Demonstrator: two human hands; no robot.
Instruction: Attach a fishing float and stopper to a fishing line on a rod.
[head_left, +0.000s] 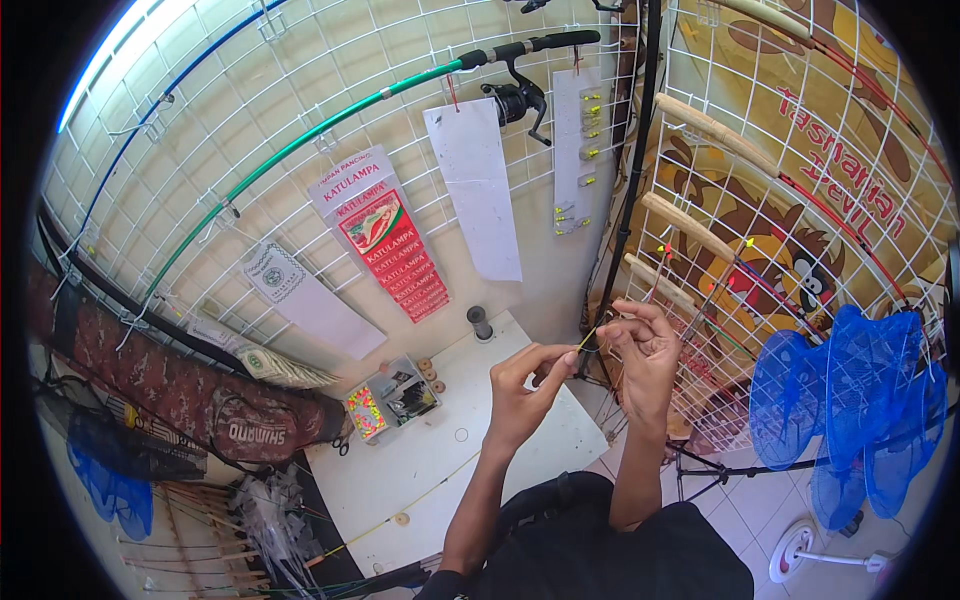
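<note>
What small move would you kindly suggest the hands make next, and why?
Perhaps steady the thin yellow rod with the left hand, because that hand pinches it while the right hand is close by, though contact there is unclear.

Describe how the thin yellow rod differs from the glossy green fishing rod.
The thin yellow rod is pinched in the left hand; the glossy green fishing rod hangs along the pale wall. The green rod looks thicker and carries a black reel; no reel shows on the yellow rod. Both are slender.
</note>
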